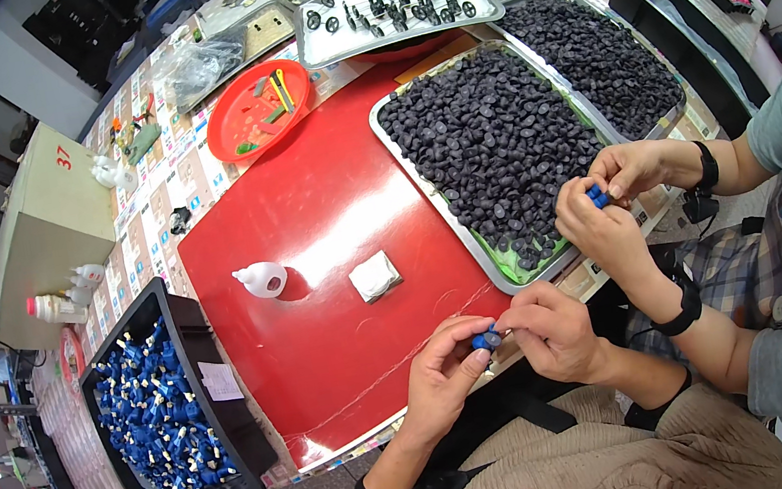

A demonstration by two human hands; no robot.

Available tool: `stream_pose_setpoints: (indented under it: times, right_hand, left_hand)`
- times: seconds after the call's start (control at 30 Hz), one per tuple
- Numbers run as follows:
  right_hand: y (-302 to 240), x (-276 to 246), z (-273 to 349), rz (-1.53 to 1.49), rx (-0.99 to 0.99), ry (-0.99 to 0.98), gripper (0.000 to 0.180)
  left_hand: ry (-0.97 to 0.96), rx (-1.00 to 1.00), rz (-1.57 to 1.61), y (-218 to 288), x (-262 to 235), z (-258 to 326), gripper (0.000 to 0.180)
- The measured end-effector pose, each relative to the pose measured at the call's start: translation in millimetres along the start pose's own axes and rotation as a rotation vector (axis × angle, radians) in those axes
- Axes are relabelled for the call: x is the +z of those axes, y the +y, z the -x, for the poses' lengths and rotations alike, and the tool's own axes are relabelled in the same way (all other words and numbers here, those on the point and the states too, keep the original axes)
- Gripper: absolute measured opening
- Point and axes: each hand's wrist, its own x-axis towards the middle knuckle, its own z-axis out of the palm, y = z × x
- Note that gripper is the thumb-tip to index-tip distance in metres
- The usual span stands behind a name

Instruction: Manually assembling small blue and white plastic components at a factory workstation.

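Observation:
Over the near edge of the red mat (330, 375), my left hand (442, 370) pinches a small blue plastic part (482, 340) between thumb and fingers. A small dark round piece (493, 339) shows against the blue part. My right hand (554, 333) is closed with its fingertips against the same part; whatever it pinches is too small to make out. On the mat beyond my hands are a white squeeze bottle (262, 280), lying or tilted, and a small white square pad (375, 277).
A black bin (182, 321) of blue parts stands left. Metal trays of dark round pieces (495, 128) fill the right, near a co-worker's hands (613, 206) holding a blue part. Farther back are a red plate (230, 117) with a yellow cutter (282, 91) and a tray of black wheels (361, 41).

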Motion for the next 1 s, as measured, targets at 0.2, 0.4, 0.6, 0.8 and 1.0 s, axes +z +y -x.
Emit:
stream_pose_setpoints:
  times: [0.2, 0.4, 0.6, 0.8, 1.0]
  right_hand:
    - [-3, 3, 1, -0.035, 0.052, 0.034, 0.020]
    - [1, 2, 6, -0.118, 0.089, 0.086, 0.021]
    - [2, 5, 9, -0.151, 0.064, 0.040, 0.022]
    - [4, 4, 9, -0.158, 0.067, 0.052, 0.021]
    - [5, 0, 13, -0.179, 0.105, 0.043, 0.021]
  left_hand:
    - [0.037, 0.006, 0.013, -4, -2, 3, 0.029]
    - [0.056, -0.017, 0.045, -5, -2, 3, 0.030]
    - [0.068, -0.021, 0.029, -5, 0, 3, 0.030]
    - [0.075, -0.006, 0.017, -8, -1, 5, 0.030]
    - [0.088, -0.034, 0.044, -9, -2, 5, 0.030]
